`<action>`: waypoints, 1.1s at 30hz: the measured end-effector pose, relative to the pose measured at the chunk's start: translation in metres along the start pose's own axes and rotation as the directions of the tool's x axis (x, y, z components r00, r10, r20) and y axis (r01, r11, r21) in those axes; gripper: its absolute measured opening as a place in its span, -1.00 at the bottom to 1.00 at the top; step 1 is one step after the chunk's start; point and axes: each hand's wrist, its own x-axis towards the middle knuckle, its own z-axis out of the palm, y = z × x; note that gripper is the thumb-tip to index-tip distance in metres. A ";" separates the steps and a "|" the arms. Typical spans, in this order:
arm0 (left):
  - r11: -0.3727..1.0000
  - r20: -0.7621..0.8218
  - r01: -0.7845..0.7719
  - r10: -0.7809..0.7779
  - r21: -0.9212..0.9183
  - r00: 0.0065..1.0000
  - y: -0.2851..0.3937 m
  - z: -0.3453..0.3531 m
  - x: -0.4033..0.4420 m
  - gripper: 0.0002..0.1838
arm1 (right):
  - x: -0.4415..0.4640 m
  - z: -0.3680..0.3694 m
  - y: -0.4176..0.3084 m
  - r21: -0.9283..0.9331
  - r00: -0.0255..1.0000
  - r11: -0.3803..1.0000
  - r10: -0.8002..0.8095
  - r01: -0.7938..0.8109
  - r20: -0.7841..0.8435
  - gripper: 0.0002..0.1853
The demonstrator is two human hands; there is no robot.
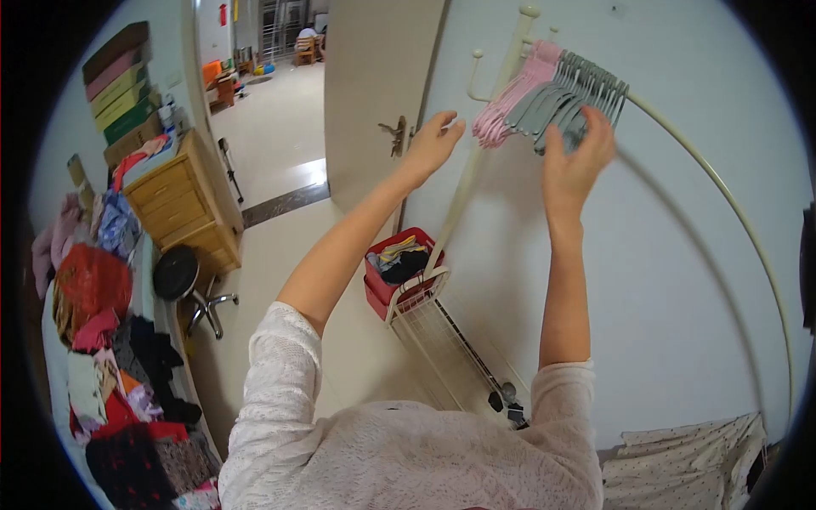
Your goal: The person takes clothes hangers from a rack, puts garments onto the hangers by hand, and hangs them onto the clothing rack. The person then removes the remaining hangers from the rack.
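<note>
A row of pink hangers (520,95) and grey-green hangers (552,106) hangs from the cream rail of a clothes rack (697,153). My left hand (433,149) is raised to the left of the pink hangers, apart from them, with its fingers bent and parted and nothing between them. My right hand (580,157) is at the grey-green hangers, thumb and fingers spread and overlapping them in view. Whether its fingertips touch a hanger cannot be made out.
A red basket (376,293) with folded clothes stands by the rack's base. Clothes (110,391) lie heaped on the bed at left, near a black stool (177,274) and wooden drawers (170,200). Behind is an open door (374,76); a person sits in the far room.
</note>
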 end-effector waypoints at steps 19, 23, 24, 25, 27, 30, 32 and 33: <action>0.711 0.599 0.565 -0.251 -0.419 0.761 -0.007 0.069 0.146 -0.50 | 0.028 -0.120 0.131 -0.490 0.857 0.724 0.506 -0.484 -0.098 -0.36; 0.612 0.690 0.622 -0.165 -0.489 0.705 0.004 0.080 0.150 -0.59 | 0.020 -0.095 0.143 0.014 0.263 0.381 0.610 -0.924 0.747 -0.45; 0.610 0.690 0.622 -0.163 -0.491 0.705 0.010 0.083 0.148 -0.59 | 0.017 -0.077 0.141 0.061 0.254 0.305 0.650 -0.950 0.716 -0.49; 0.645 0.693 0.598 -0.144 -0.476 0.706 0.018 0.085 0.146 -0.62 | 0.018 -0.059 0.133 0.181 0.288 0.228 0.644 -0.957 0.708 -0.52; 0.683 0.691 0.570 -0.130 -0.458 0.711 0.022 0.083 0.147 -0.65 | 0.016 -0.031 0.136 0.335 0.305 0.139 0.800 -0.932 0.516 -0.47; 0.784 0.718 0.545 -0.193 -0.297 0.669 0.021 0.074 0.152 -0.65 | 0.026 -0.028 0.121 0.425 0.298 0.122 0.877 -0.897 0.377 -0.41; 0.637 0.745 0.629 -0.124 -0.446 0.655 0.019 0.076 0.153 -0.65 | 0.028 -0.027 0.146 0.374 0.314 0.155 0.855 -0.914 0.413 -0.34; 0.638 0.741 0.626 -0.127 -0.448 0.659 0.017 0.078 0.156 -0.65 | 0.031 -0.028 0.151 0.316 0.321 0.190 0.838 -0.930 0.441 -0.26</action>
